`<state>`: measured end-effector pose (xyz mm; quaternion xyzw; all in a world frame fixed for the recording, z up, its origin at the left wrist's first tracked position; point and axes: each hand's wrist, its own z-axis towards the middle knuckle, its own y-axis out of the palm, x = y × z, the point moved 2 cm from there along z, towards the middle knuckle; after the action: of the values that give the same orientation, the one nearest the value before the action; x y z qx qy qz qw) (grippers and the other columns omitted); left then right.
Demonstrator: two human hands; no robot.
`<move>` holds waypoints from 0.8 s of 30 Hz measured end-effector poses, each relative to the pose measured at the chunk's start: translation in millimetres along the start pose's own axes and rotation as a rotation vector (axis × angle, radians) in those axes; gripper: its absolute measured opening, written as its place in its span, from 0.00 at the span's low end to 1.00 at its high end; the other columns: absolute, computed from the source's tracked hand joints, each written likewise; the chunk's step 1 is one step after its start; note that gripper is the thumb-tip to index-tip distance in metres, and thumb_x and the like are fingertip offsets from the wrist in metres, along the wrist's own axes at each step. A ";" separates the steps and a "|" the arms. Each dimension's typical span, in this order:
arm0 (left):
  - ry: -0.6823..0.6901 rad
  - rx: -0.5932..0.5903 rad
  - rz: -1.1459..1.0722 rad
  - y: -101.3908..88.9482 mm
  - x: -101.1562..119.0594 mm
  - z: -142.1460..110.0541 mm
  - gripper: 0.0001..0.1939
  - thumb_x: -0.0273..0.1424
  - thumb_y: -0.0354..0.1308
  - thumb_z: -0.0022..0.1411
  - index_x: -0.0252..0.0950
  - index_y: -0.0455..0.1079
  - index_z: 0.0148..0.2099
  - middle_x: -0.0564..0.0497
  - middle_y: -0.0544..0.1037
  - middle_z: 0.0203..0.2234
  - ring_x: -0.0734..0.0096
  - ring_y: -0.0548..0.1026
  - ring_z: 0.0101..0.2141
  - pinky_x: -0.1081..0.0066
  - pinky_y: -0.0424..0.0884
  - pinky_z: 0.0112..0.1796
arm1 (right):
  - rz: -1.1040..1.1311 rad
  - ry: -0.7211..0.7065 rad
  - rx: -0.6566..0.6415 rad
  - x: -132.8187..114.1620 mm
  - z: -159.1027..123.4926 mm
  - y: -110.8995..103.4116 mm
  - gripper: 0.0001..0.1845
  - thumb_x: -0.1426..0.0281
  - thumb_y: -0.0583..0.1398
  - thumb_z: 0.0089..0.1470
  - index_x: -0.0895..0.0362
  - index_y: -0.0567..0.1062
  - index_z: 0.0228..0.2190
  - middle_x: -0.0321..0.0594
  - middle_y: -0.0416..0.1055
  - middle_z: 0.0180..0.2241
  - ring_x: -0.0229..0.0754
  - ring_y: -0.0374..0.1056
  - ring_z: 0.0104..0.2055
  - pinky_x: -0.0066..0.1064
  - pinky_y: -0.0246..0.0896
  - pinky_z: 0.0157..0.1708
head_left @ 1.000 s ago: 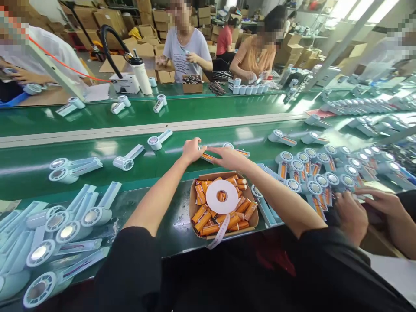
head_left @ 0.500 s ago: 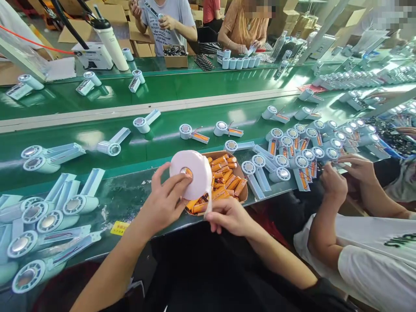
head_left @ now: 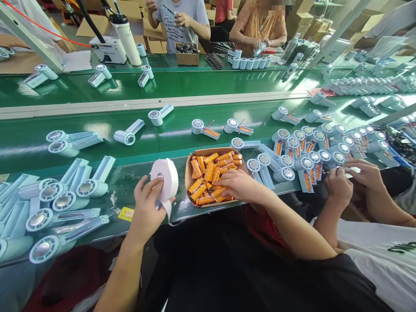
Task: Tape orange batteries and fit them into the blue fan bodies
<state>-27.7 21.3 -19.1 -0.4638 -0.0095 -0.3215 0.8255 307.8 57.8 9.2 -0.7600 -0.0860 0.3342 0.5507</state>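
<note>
My left hand [head_left: 149,199] has its fingers in the core of a roll of white tape [head_left: 169,180], which stands tilted just above the bench. A loose strip of tape hangs from the roll's lower side and curls toward the bench edge. My right hand [head_left: 238,186] reaches into an open cardboard box [head_left: 189,184], its fingers stretched over the orange battery packs [head_left: 208,171] and touching them. The fingertips are partly hidden among the packs, and I see no pack lifted.
Pale blue fan housings [head_left: 87,188] lie piled at the left; more crowd the right [head_left: 305,164]. Several sit on the green conveyor belt [head_left: 175,138]. A yellow label [head_left: 126,214] lies by the bench edge. A co-worker's hands [head_left: 339,182] work close on the right.
My right hand has let go of the tape strip and moved right into the box. My left hand has carried the roll left, away from the box, and turned it.
</note>
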 end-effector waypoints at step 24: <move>0.092 -0.051 -0.022 15.8 24.5 12.5 0.29 0.17 0.59 0.63 0.38 0.67 0.65 0.40 0.77 0.56 0.43 0.64 0.63 0.47 0.73 0.60 | -0.007 0.120 0.178 -40.8 28.5 28.9 0.16 0.62 0.65 0.68 0.58 0.79 0.53 0.52 0.77 0.47 0.54 0.75 0.50 0.44 0.72 0.52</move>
<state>3.8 23.9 -16.3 -0.4694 0.0314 -0.3515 0.8094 252.7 48.7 -4.6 -0.7264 -0.0253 0.2926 0.6213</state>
